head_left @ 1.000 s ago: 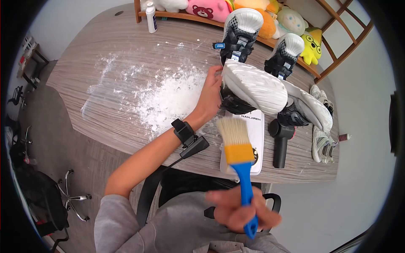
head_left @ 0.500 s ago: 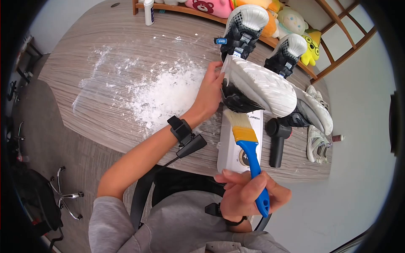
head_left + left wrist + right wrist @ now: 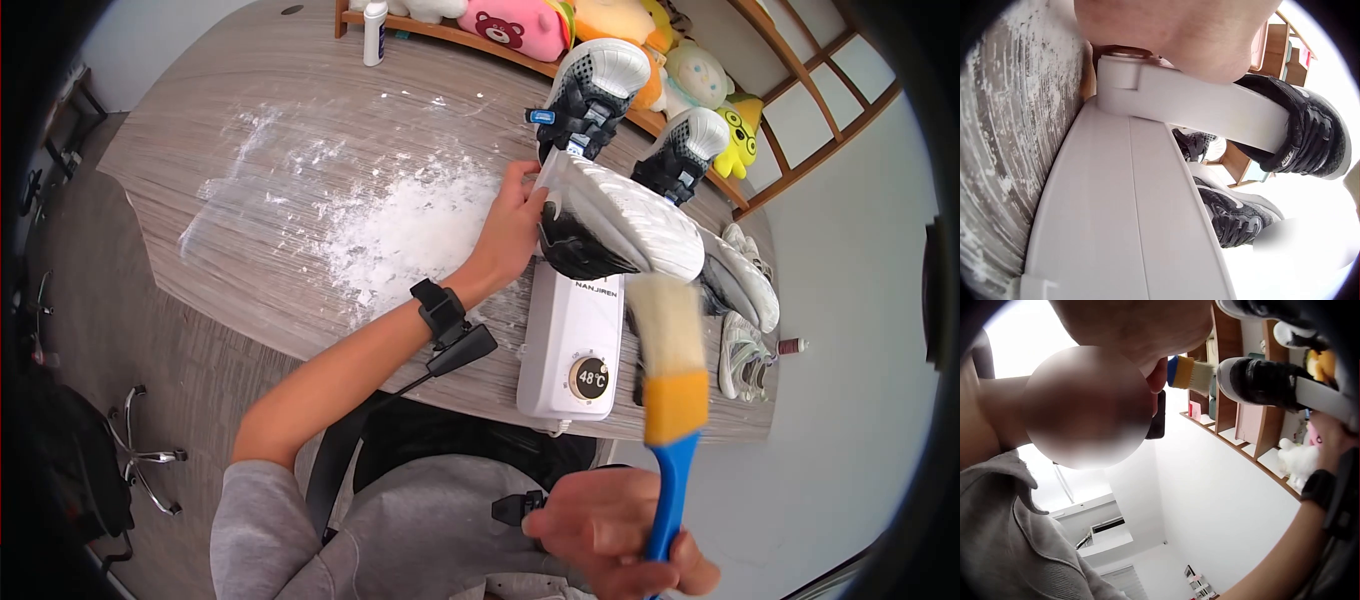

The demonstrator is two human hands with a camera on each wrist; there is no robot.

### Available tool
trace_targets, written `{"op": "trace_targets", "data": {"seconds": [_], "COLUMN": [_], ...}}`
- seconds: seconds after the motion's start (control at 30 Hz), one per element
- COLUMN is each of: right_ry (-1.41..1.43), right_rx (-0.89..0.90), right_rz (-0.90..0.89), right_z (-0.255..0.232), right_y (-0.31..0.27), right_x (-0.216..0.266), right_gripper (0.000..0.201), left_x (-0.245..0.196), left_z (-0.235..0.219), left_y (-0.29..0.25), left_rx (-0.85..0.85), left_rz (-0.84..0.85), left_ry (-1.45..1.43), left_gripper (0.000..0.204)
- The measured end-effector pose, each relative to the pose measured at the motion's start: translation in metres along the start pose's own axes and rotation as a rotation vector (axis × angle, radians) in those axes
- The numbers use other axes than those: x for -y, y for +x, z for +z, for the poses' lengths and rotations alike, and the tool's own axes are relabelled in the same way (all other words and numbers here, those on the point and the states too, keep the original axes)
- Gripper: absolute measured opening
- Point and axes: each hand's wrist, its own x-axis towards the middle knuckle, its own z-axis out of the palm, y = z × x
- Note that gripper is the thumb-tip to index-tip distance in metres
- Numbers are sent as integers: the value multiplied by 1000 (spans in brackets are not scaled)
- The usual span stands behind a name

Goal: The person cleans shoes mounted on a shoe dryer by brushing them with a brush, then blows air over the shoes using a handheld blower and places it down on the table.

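Observation:
Sole up, a black shoe with a white sole (image 3: 635, 218) sits on a white arm (image 3: 1204, 103) of the white device (image 3: 570, 345), whose dial reads 48°C. My left hand (image 3: 507, 235) grips that arm beside the shoe's heel end, its fingers partly hidden. In my right hand (image 3: 625, 530), low in the head view, is the blue handle of a brush (image 3: 676, 405). The pale bristles point up near the shoe's toe; in the right wrist view the bristles (image 3: 1202, 376) are close to the shoe (image 3: 1257, 381), contact unclear.
White powder (image 3: 410, 230) covers the table's middle. More shoes hang beside and behind, near a shelf of plush toys (image 3: 515, 28). At the right lie white shoes (image 3: 742, 355); a white bottle (image 3: 374, 35) stands at the back.
My right hand and the brush have moved right and down from half a second ago, uncovering the device's dial. My left hand keeps its hold beside the shoe.

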Motion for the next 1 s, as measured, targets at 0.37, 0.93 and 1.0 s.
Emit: {"op": "trace_targets", "data": {"seconds": [0.37,0.93,1.0], "right_ry": [-705,-234,-322], "right_rx": [26,145,20], "right_rz": [-140,135,-1], "right_z": [23,1,24], "right_y": [9,19,6], "right_x": [-49,13,-4], "right_gripper": [31,63,54], "left_x": [-3,-25,-27], "left_z": [5,11,12], "left_y": [0,-10,-10], "left_rx": [-47,-88,-97], "left_rz": [-10,-103,-96], "left_ry": [47,125,130], "left_gripper": [33,38,38]}}
